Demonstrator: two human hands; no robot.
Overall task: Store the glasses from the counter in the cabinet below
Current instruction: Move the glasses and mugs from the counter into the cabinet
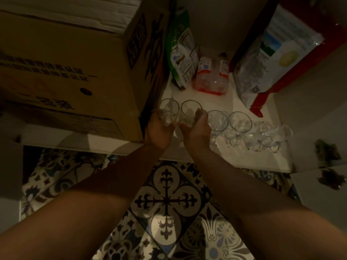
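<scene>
Both my hands reach onto a white shelf [202, 102] in dim light. My left hand [159, 130] grips a clear glass [169, 109] close to the corner of a big cardboard box. My right hand [197, 130] grips a second clear glass [190, 112] right beside the first. To the right on the same shelf stand two clear stemmed glasses [217, 120] [240, 121], and further right several more clear glasses [266, 136] crowd together. Both held glasses are upright, rims up.
A large printed cardboard box [75, 72] fills the left. At the back stand a green-and-white pouch [182, 59], a red-trimmed clear pack [212, 79] and a bagged product [266, 59] by a red frame [262, 100]. Patterned floor tiles [167, 201] lie below.
</scene>
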